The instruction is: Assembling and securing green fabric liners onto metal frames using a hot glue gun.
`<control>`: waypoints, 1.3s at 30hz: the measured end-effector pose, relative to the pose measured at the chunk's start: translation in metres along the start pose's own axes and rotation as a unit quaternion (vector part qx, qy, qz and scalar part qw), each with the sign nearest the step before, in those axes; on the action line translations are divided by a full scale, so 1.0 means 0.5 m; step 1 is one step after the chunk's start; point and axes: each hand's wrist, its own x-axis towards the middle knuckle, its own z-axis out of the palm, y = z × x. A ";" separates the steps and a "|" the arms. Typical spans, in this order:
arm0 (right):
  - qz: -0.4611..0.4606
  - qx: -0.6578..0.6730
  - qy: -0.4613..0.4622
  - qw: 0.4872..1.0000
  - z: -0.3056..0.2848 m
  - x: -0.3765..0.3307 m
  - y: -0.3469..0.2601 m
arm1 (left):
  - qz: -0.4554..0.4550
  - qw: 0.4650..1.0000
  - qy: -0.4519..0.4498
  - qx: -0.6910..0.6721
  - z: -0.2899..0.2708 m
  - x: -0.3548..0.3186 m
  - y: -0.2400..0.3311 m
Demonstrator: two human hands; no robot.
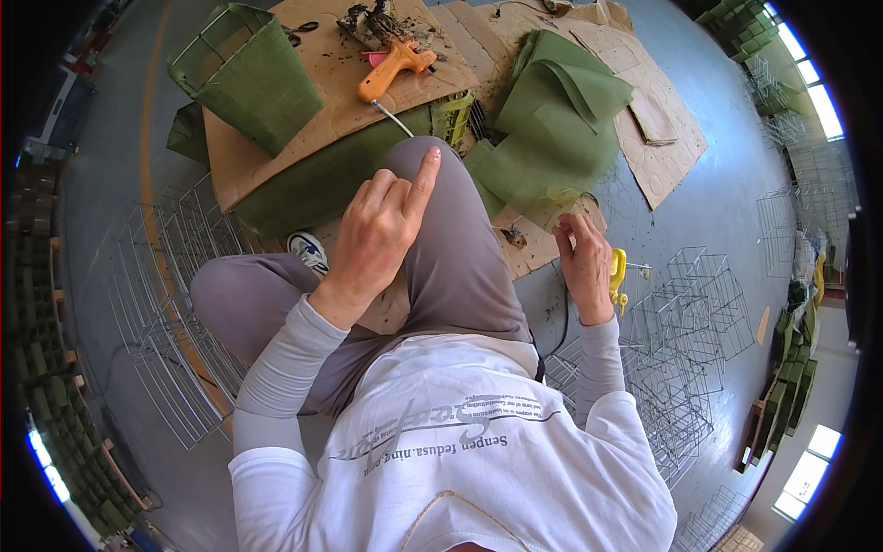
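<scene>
The grip of the left hand [379, 216] had its index finger stretched forward and the other fingers curled in; whether anything lay inside the curl could not be told. The right hand [584, 262] had its thumb and fingertips close together, and whether they pinched something thin was too small to tell.

The green fabric sheets [570, 115] lay just beyond the right hand, spread over cardboard. The orange glue gun [397, 69] rested beyond the left hand on a cardboard sheet [336, 106], near a fabric-covered basket [253, 87]. The step seemed to be a pause for handling between gluings; taking up fabric would call for a pinch at its near edge, clear of the gun.

The glue gun's rear rod overhung the cardboard's near edge, beside the knee [425, 152]. Wire frames [685, 340] crowded the right side, while bare floor [722, 198] opened beyond the fabric's right.
</scene>
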 end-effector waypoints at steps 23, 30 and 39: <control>0.025 -0.019 -0.018 0.999 0.017 -0.015 0.021 | -0.109 0.978 0.015 -0.175 -0.034 0.008 -0.043; 0.024 -0.017 -0.027 0.999 0.019 -0.017 0.021 | -0.064 0.988 -0.005 -0.141 -0.013 0.014 -0.013; 0.035 0.000 -0.029 0.999 0.025 -0.029 0.027 | -0.102 0.994 0.000 -0.049 -0.004 -0.006 -0.063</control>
